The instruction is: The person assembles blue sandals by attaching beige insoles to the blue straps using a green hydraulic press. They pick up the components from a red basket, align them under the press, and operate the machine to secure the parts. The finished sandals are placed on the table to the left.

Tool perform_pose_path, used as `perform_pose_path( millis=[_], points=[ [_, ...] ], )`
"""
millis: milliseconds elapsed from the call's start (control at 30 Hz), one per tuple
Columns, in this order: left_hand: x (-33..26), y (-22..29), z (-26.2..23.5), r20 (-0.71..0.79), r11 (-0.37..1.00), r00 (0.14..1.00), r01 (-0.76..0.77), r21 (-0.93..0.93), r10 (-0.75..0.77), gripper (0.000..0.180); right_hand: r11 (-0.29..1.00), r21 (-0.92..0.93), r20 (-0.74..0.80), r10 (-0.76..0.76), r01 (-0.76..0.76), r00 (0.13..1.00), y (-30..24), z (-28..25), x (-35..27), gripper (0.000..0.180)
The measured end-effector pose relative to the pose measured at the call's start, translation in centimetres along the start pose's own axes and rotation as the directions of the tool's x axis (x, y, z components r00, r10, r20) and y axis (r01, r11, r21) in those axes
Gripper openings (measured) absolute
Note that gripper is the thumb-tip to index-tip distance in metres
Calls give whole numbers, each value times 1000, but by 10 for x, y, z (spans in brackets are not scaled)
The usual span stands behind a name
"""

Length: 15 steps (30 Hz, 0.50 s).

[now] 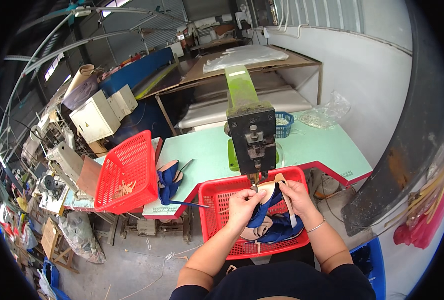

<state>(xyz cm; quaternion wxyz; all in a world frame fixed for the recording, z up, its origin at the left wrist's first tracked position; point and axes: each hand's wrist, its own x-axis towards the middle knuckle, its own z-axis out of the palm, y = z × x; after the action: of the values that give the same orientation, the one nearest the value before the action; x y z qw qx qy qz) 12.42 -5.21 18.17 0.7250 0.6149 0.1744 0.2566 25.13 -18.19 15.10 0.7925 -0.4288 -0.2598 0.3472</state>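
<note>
Workshop clutter all around, with a pale green worktop [207,150] edged in red sitting in the middle of it. Both hands are up at the nose of a black and green press machine [251,135] that stands on that worktop. The left hand [243,204] is pinched shut on a shoe piece [271,192], and the right hand [295,196] is closed on the same piece from the other side, fingers curled over its top edge.

The shoe piece itself is tan on the inside with blue fabric hanging off it (looks like a sandal upper, straps dangling down). It sits right under the machine's punch tip, held above the near red basket [222,220].

That basket is just below the hands and has more of the same in it: blue and tan shoe parts [274,230] piled toward its right half, left half mostly showing bare mesh.

Further left, a second red basket [127,170] is tipped up on its side against the worktop edge, with a few small tan scraps [124,189] lying in its lower part. Between the two baskets a blue bundle of straps [169,182] lies on the worktop. Behind the machine there's a small blue basket [284,124] with something pale in it, can't tell what.
</note>
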Motion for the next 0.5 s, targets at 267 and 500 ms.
perform_pose_path(
  millis=[267, 500],
  points=[
    [0, 14, 4, -6, 984, 996, 91, -154, -93, 16, 990, 122, -2, 69, -69, 998, -11, 9, -3, 17],
    [-5, 11, -3, -35, 977, 998, 40, -208, -48, 16, 995, 53, 2, 82, -82, 997, -14, 13, -1, 17]
  ],
)
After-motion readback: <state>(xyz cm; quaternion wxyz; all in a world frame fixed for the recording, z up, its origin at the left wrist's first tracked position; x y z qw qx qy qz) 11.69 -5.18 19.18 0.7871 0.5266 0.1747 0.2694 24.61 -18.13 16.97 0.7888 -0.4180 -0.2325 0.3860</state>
